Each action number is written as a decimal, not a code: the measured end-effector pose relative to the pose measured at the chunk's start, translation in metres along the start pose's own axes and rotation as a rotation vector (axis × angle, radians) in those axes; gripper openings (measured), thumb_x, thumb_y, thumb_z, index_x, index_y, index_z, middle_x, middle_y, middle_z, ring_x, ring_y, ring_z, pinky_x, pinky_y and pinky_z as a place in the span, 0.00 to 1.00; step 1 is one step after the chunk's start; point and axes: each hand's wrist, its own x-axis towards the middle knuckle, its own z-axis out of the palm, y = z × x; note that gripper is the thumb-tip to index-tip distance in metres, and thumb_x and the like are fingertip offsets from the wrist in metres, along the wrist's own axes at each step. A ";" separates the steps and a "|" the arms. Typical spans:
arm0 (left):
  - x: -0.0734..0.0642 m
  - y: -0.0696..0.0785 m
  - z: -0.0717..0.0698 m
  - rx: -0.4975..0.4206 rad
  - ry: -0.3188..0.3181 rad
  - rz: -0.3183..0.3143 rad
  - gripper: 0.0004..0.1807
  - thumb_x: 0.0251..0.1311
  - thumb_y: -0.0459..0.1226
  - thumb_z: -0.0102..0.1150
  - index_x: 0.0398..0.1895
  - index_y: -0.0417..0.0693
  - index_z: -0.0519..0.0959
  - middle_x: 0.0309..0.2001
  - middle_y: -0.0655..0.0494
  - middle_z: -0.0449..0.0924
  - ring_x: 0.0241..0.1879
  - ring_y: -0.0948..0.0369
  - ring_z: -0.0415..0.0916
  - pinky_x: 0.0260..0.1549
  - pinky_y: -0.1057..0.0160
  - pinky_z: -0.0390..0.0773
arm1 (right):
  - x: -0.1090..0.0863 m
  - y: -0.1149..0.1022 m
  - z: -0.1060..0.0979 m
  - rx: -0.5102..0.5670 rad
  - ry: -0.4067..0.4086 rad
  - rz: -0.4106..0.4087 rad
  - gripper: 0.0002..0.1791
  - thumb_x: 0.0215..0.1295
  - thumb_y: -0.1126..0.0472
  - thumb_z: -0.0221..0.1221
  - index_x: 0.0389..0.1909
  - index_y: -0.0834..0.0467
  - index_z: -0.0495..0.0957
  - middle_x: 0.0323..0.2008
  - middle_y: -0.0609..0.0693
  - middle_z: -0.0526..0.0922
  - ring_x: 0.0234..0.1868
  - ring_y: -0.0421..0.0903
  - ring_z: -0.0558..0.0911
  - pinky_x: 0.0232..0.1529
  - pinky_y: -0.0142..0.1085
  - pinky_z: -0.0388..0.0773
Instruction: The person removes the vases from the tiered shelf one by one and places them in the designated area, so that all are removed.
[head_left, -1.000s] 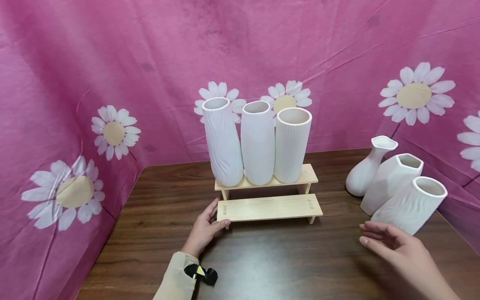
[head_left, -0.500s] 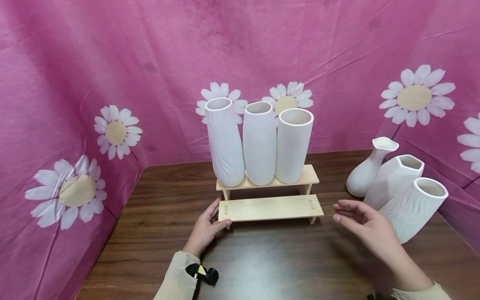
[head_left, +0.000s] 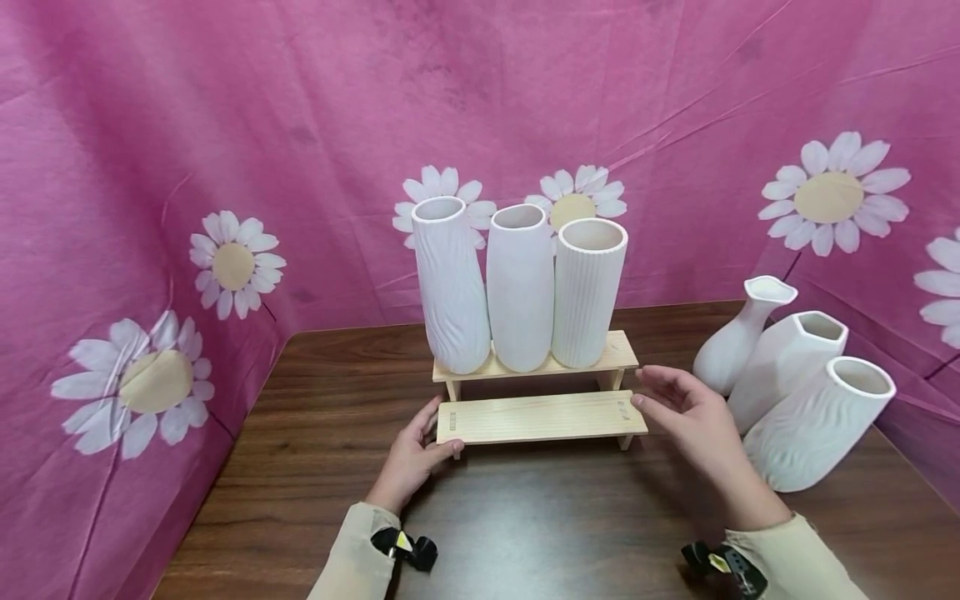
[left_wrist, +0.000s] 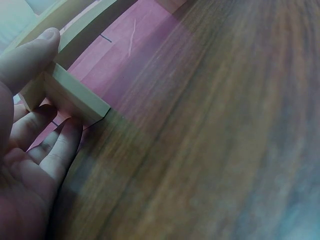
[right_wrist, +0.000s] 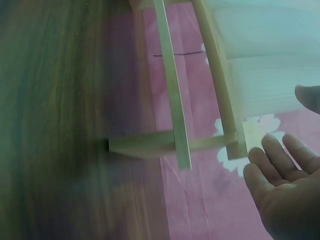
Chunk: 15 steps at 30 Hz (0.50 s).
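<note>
A two-step wooden display stand [head_left: 542, 417] is on the table, with three white vases on its upper step: a wavy one [head_left: 453, 292], a smooth one [head_left: 520, 292] and a ribbed one [head_left: 588, 296]. My left hand [head_left: 411, 458] grips the left end of the lower step. In the left wrist view its thumb [left_wrist: 32, 57] lies over the board, fingers against the leg [left_wrist: 75, 97]. Beside the stand's right end is my right hand [head_left: 693, 425], fingers loosely bent and holding nothing. The right wrist view shows that hand [right_wrist: 285, 185] apart from the boards.
On the right of the brown wooden table [head_left: 525, 533] stand three more white vases: a narrow-necked one [head_left: 735, 342], an angular one [head_left: 783, 358] and a wavy one [head_left: 821, 429]. A pink curtain [head_left: 337, 125] with daisies surrounds the table's back and sides.
My right hand has moved left, from in front of the wavy vase at the right to the stand's right end. The left hand keeps its place on the stand.
</note>
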 end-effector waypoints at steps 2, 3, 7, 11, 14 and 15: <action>0.000 0.000 0.000 -0.005 0.001 -0.005 0.47 0.57 0.25 0.69 0.77 0.35 0.55 0.67 0.36 0.71 0.58 0.49 0.76 0.46 0.69 0.80 | 0.004 -0.003 0.005 0.034 0.002 0.010 0.25 0.66 0.63 0.66 0.61 0.69 0.73 0.56 0.57 0.80 0.53 0.28 0.77 0.52 0.21 0.74; 0.000 -0.001 0.000 -0.006 0.001 -0.007 0.47 0.57 0.25 0.69 0.77 0.35 0.55 0.67 0.36 0.71 0.58 0.49 0.76 0.46 0.69 0.80 | 0.007 -0.004 0.008 0.052 0.004 0.012 0.26 0.67 0.63 0.66 0.61 0.69 0.72 0.58 0.61 0.79 0.54 0.30 0.77 0.53 0.21 0.74; 0.000 -0.001 -0.001 -0.013 -0.001 -0.007 0.46 0.57 0.24 0.69 0.77 0.35 0.55 0.67 0.35 0.71 0.57 0.49 0.76 0.45 0.68 0.80 | 0.017 -0.007 0.018 0.141 0.009 0.023 0.28 0.67 0.64 0.65 0.63 0.70 0.69 0.61 0.66 0.75 0.59 0.41 0.77 0.56 0.25 0.74; 0.000 -0.001 -0.001 -0.010 -0.002 -0.002 0.46 0.57 0.25 0.69 0.77 0.35 0.55 0.67 0.35 0.71 0.58 0.49 0.76 0.46 0.68 0.80 | 0.026 -0.008 0.025 0.149 0.015 0.033 0.30 0.66 0.63 0.66 0.65 0.69 0.68 0.63 0.64 0.74 0.63 0.50 0.76 0.58 0.27 0.74; 0.001 -0.002 -0.001 -0.007 -0.001 -0.004 0.46 0.57 0.25 0.69 0.77 0.36 0.55 0.67 0.36 0.71 0.58 0.49 0.75 0.46 0.68 0.80 | 0.033 -0.010 0.028 0.128 0.012 0.028 0.32 0.65 0.63 0.67 0.66 0.68 0.67 0.64 0.63 0.74 0.65 0.55 0.74 0.58 0.27 0.74; 0.001 -0.002 -0.002 -0.007 0.000 -0.005 0.46 0.56 0.25 0.69 0.77 0.36 0.55 0.67 0.36 0.71 0.58 0.49 0.75 0.46 0.68 0.80 | 0.035 -0.011 0.029 0.121 0.009 0.026 0.32 0.65 0.64 0.67 0.67 0.68 0.66 0.64 0.62 0.74 0.65 0.56 0.74 0.58 0.28 0.74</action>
